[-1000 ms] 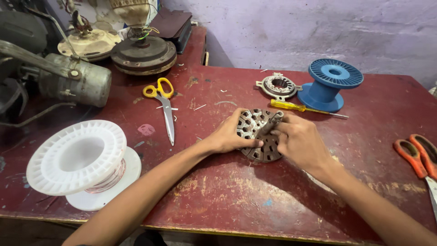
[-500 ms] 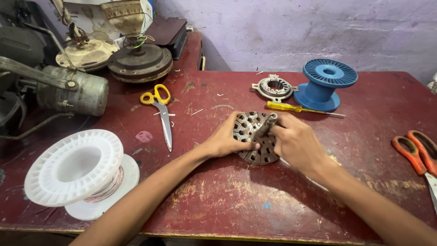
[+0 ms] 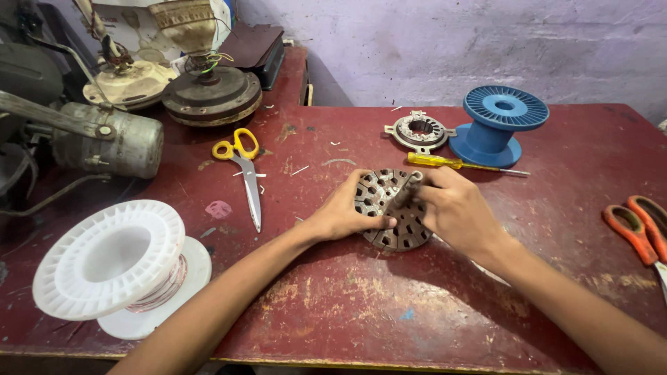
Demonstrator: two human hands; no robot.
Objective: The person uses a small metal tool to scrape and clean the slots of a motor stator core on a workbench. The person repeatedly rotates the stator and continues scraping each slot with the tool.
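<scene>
A round, slotted metal stator core (image 3: 399, 221) lies on the worn red table (image 3: 347, 305). My left hand (image 3: 344, 212) grips its left edge, thumb resting on top. My right hand (image 3: 455, 208) covers its right side, fingers pinching a small pale strip at the core's upper edge. Both forearms reach in from the bottom of the view.
Yellow-handled scissors (image 3: 243, 170) lie left of the core. A yellow screwdriver (image 3: 451, 163), a small wound stator (image 3: 419, 132) and a blue spool (image 3: 497, 125) sit behind. A white spool (image 3: 114, 264) is front left, orange scissors (image 3: 639, 229) at right, motor parts (image 3: 208, 94) at back left.
The camera has tilted slightly, shifting the scene. Both hands stay on the stator core, with only small finger movement at its top edge.
</scene>
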